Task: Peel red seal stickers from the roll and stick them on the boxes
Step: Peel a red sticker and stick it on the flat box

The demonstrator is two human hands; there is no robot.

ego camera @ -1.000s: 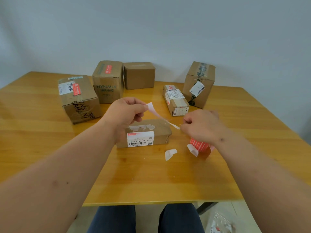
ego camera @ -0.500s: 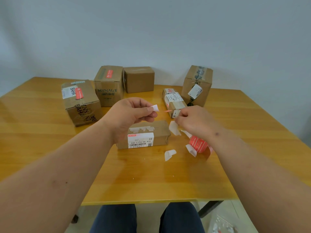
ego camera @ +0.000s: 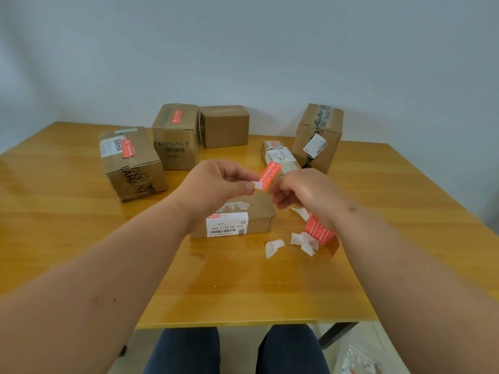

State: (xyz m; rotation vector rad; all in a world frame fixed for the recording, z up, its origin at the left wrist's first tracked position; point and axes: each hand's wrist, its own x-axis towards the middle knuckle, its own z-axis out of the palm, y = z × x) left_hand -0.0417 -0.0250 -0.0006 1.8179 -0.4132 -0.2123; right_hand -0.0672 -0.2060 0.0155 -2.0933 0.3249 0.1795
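Across the wooden tabletop, six cardboard boxes stand: a BAHA box near the left edge, a HYNAUT box and a plain box at the far edge, a tall taped box towards the far right, a long labelled box beside it, and a flat box with a barcode label at centre. Above that flat box, the left hand pinches a white backing tab, and the right hand pinches the red seal sticker at its lower end. Under the right wrist lies the sticker roll. White backing scraps lie just beside it.
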